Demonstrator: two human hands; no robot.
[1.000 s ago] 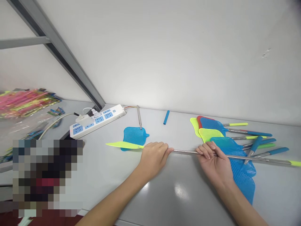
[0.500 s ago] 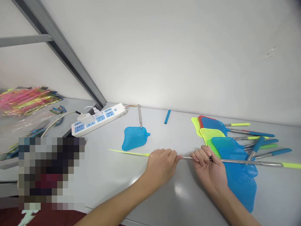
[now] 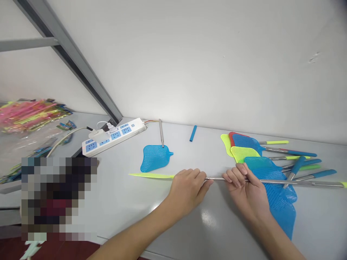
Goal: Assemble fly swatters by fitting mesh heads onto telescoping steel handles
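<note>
A yellow fly swatter (image 3: 287, 182) with a long metal rod is held level above the table, its head seen edge-on at the left. My left hand (image 3: 188, 184) is closed around it near the head. My right hand (image 3: 245, 187) grips the metal rod further along, palm turned up. Beyond my left hand lie a loose blue swatter head (image 3: 155, 158), a metal rod (image 3: 161, 133) with its end at that head, and a short blue sleeve (image 3: 193, 133). Behind and under my right hand is a pile of swatters in blue, yellow, red and green, including a blue swatter (image 3: 283, 216).
A white power strip (image 3: 115, 137) with plugs and a cable stands at the back left. Past the grey metal post (image 3: 81, 65) are bagged pink and yellow items (image 3: 32, 115). A blurred-out patch (image 3: 56, 198) covers the lower left. A white wall (image 3: 200, 65) rises behind the table.
The swatter's rod reaches further to the right, its yellow grip now mostly out of view. Its head has turned slightly and shows more of its face. My right hand has shifted a little right.
</note>
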